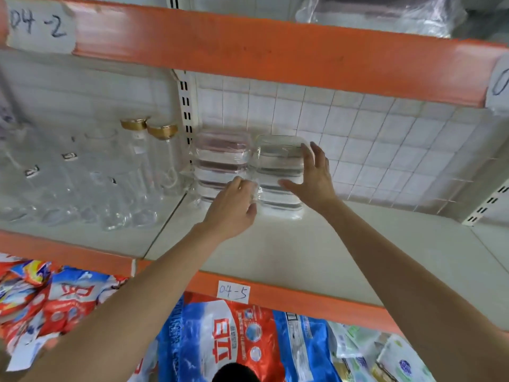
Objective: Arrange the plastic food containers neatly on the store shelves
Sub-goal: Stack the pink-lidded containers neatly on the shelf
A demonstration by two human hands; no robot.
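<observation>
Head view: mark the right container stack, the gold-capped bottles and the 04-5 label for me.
right container stack [278, 172], head view, front face of its middle layers.
gold-capped bottles [162, 130], head view, gold cap of the right bottle.
04-5 label [233, 292], head view, centre of the paper tag.

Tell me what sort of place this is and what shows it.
Most likely a shop aisle or its stockroom: orange-edged shelving with handwritten location labels, rows of clear glass bottles, and bagged detergent on the shelf below.
</observation>
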